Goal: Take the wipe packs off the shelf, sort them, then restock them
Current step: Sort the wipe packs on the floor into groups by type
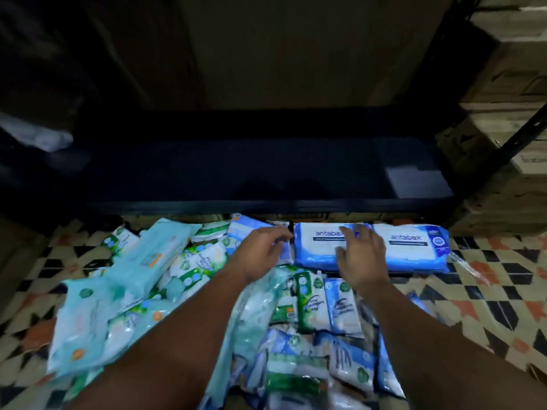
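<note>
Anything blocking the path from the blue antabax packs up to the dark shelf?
Nothing visible. The antabax packs lie on the floor just before the shelf, whose board looks bare. The right hand rests on one pack.
</note>
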### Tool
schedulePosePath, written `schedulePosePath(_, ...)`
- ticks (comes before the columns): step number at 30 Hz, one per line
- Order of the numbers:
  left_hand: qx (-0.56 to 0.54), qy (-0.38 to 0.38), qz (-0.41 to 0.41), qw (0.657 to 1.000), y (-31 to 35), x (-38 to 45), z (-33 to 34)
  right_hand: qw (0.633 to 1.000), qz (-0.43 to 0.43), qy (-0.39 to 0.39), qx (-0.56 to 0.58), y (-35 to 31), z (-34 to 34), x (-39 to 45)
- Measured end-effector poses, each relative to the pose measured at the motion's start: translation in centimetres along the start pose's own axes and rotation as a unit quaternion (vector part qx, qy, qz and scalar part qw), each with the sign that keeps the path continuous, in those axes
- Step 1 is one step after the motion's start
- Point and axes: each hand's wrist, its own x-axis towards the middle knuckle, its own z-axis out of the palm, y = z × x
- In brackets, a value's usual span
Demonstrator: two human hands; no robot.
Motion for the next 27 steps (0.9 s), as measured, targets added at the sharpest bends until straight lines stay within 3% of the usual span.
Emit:
schedulePosePath(4,0.078,0.07,-0.052,0.993,-4.4,-5.8,-5.2,0.994,-0.099,-0.041,0.027,-6.3,-0.3,-2.1)
schedulePosePath(9,0.161,0.054,-0.17,0.971,-8.5,-12.6,-9.9,0.966,-0.222,-0.124,0.038,-13.1,-0.2,-4.8)
schedulePosePath(12,0.186,-0.077,-0.112,0.973,-9.3,-16.6,-11.5,0.937,-0.28,-0.21,0.006,-16.1,0.0,-6.1)
schedulePosePath(14,0.228,-0.169,-0.059,0.957,-9.5,-18.4,-11.7,0.914,-0.31,-0.261,-0.016,-17.1,0.2,-6.5)
schedulePosePath(18,0.26,-0.218,0.005,0.941,-10.1,-20.2,-10.5,0.865,-0.36,-0.325,-0.132,-18.2,-0.3,-6.5)
schedulePosePath(23,0.283,-0.154,0.06,0.945,-9.4,-20.6,-10.6,0.828,-0.389,-0.315,-0.252,-18.8,-0.6,-6.2)
schedulePosePath(27,0.318,-0.078,0.039,0.944,-10.0,-21.0,-11.7,0.833,-0.448,-0.226,-0.232,-16.9,0.2,-6.2)
